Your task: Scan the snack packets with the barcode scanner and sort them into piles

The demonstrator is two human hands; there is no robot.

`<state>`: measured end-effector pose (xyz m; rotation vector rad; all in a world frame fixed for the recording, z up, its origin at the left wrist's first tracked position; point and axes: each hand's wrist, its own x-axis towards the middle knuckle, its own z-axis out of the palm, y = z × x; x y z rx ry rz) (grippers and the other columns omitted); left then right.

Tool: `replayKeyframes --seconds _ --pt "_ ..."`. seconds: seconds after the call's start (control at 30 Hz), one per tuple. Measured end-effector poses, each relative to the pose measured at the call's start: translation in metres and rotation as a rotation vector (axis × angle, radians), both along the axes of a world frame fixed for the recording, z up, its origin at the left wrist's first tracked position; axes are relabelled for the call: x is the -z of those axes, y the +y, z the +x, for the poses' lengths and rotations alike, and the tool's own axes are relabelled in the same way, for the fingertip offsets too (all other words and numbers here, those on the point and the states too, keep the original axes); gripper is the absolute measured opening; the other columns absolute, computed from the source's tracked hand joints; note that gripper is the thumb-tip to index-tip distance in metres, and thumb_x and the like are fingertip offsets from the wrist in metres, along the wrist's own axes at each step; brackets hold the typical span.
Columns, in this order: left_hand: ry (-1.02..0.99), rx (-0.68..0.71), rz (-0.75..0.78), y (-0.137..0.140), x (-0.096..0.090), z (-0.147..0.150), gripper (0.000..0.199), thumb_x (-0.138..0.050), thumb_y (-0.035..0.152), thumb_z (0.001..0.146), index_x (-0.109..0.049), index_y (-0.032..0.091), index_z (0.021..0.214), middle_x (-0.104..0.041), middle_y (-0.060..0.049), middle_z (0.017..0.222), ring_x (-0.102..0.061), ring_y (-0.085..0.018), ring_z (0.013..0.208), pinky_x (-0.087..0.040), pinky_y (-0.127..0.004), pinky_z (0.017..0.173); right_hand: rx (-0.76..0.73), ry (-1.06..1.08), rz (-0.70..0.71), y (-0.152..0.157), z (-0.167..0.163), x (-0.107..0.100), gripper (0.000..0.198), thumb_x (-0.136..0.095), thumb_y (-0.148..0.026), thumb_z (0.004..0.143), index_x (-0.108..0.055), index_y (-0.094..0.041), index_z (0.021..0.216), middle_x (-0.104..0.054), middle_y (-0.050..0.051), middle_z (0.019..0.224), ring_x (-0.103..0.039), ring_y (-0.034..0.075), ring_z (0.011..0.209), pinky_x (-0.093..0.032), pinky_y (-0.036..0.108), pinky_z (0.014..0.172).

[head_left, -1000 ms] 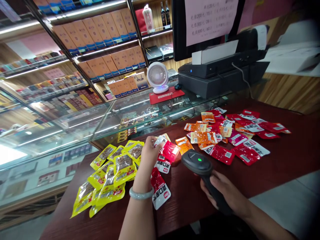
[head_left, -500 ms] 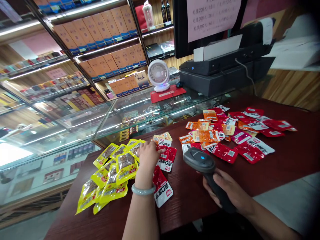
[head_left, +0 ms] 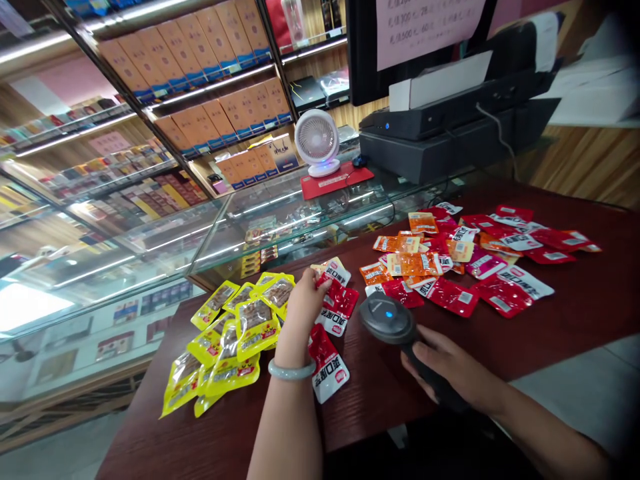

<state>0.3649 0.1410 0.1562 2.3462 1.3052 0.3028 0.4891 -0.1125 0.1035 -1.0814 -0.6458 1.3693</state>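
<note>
My right hand (head_left: pixel 453 367) is wrapped round the handle of a dark grey barcode scanner (head_left: pixel 387 319), whose head shows a small blue light. My left hand (head_left: pixel 306 297), with a pale bangle on the wrist, is closed at the edge of a red-and-white snack packet (head_left: pixel 340 272); its thumb and fingers pinch the near corner. More red-and-white packets (head_left: pixel 331 373) lie just right of that wrist. To its left spreads a pile of yellow snack packets (head_left: pixel 255 323). Beyond the scanner lies a heap of red, orange and pink packets (head_left: pixel 453 295).
The packets lie on a dark red wooden counter (head_left: pixel 380 393). Behind it stands a glass display case (head_left: pixel 225 250) with a white fan (head_left: pixel 317 141) on a red mat. A monitor and a black cash register (head_left: pixel 400 157) stand at the back right. Stocked shelves line the wall.
My left hand has shifted right and slightly up, from beside the yellow pile onto a red-and-white packet. The scanner has moved slightly left and up in view.
</note>
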Motion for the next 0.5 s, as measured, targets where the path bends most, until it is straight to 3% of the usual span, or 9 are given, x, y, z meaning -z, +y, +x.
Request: replayKeyframes --seconds 0.1,0.2,0.4,0.5 --pt "-0.254 0.008 -0.081 0.001 0.005 0.002 0.020 -0.056 0.041 0.088 -0.050 0.023 0.092 -0.065 0.001 0.079 -0.061 -0.016 0.070 -0.041 -0.025 0.065 -0.037 -0.077 0.033 0.008 -0.006 -0.008 0.046 -0.067 -0.059 0.085 -0.056 -0.019 0.106 -0.053 -0.006 0.062 -0.043 0.006 0.041 -0.035 0.017 0.038" --pt "-0.390 0.023 -0.127 0.003 0.009 0.003 0.020 -0.057 0.040 0.088 -0.049 0.022 0.092 -0.063 0.003 0.078 -0.058 -0.013 0.066 -0.041 -0.023 0.063 -0.022 -0.074 0.085 0.015 -0.011 -0.013 0.044 -0.065 -0.059 0.086 -0.057 -0.018 0.100 -0.052 -0.006 0.061 -0.043 0.006 0.040 -0.032 0.017 0.038" --pt "-0.362 0.032 -0.050 0.005 0.008 0.002 0.018 -0.057 0.035 0.088 -0.054 0.020 0.098 -0.067 -0.005 0.094 -0.061 -0.017 0.082 -0.045 -0.028 0.072 0.001 0.026 0.138 0.019 -0.012 -0.014 0.042 -0.065 -0.060 0.085 -0.054 -0.019 0.087 -0.050 -0.007 0.061 -0.041 0.005 0.039 -0.033 0.016 0.037" --pt "-0.367 0.028 -0.053 0.004 0.009 0.004 0.017 -0.055 0.037 0.090 -0.054 0.021 0.095 -0.066 -0.003 0.088 -0.060 -0.017 0.079 -0.045 -0.027 0.072 -0.006 0.035 0.122 0.017 -0.011 -0.013 0.043 -0.066 -0.061 0.085 -0.055 -0.019 0.085 -0.051 -0.006 0.060 -0.043 0.005 0.039 -0.034 0.016 0.036"
